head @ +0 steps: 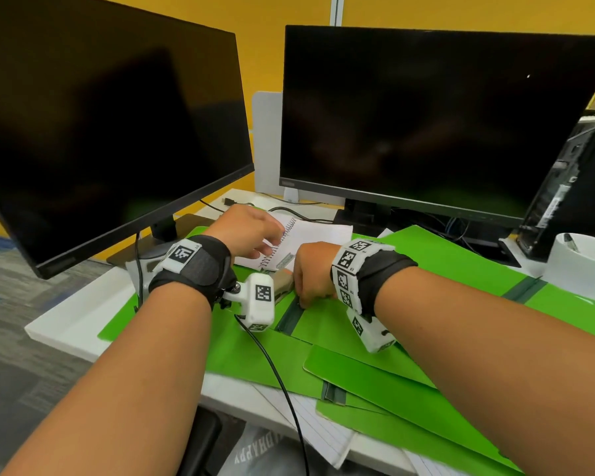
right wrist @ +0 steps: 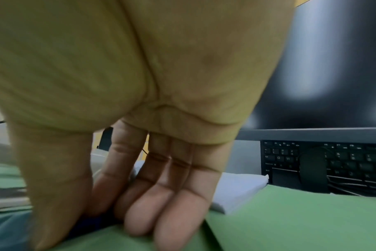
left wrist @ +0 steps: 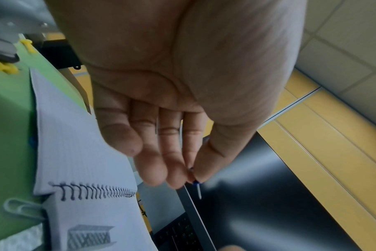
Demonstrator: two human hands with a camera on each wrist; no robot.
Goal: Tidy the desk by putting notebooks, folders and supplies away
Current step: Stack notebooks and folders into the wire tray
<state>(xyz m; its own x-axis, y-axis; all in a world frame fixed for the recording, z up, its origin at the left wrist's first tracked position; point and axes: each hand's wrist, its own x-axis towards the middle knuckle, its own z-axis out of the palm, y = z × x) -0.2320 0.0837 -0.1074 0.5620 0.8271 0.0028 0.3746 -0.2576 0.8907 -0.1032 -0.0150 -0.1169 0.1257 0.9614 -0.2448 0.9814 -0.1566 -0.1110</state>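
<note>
Green folders (head: 375,369) are spread across the near desk, overlapped. On one, something small and dark is being pinched by the right hand (head: 311,274). A blue pin (left wrist: 197,186) is pinched by the left hand (head: 246,231) above the open notebook (head: 310,240), seemingly collected for storage.

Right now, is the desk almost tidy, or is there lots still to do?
Lots left. Nothing looks put away yet: green folders still lie spread over the desk, loose lined paper sticks out beneath them, and the spiral notebook lies open. In hand: the left hand pinches a small blue pin, and the right hand reaches down to something dark at a folder's spine; I cannot tell what.
</note>
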